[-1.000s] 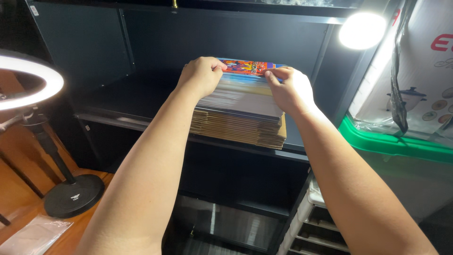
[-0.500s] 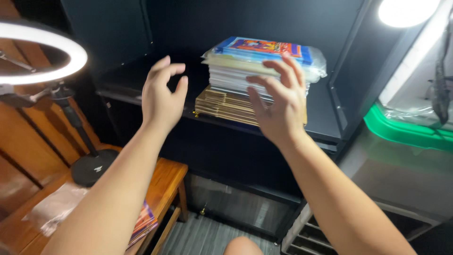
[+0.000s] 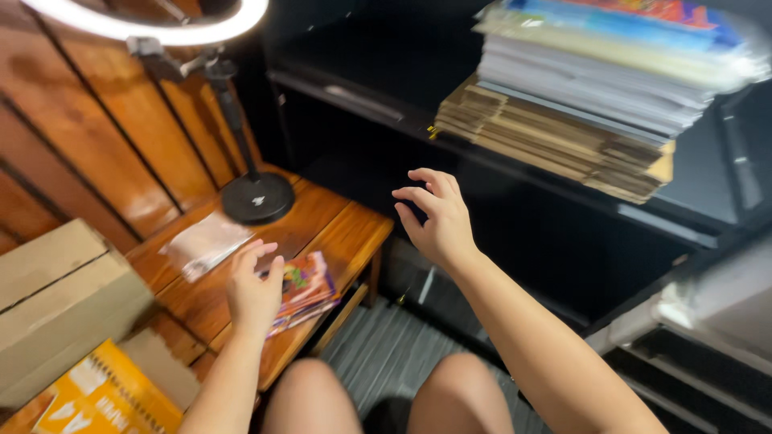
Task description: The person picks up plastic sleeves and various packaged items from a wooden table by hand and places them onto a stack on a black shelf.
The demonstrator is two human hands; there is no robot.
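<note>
hands both hang open and hold nothing. left hand (image 3: 254,291) hovers, fingers spread, over the small stack of colourful packets (image 3: 306,289) lying on the wooden counter (image 3: 346,233), at about seven o'clock in view. right hand (image 3: 435,217) floats loose mid-air before the dark shelf (image 3: 563,185). ring light stand (image 3: 257,197) sits at ten o'clock, clear plastic bag (image 3: 205,243) beside it.

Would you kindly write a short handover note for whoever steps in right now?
Left hand: open, on or just over the colourful packets on the wooden table; contact unclear.
Right hand: open, empty, in mid-air before the black shelf.
Done: a tall stack of packets sits on flattened cardboard on that shelf.
Left: the table packets, not yet lifted.
</note>
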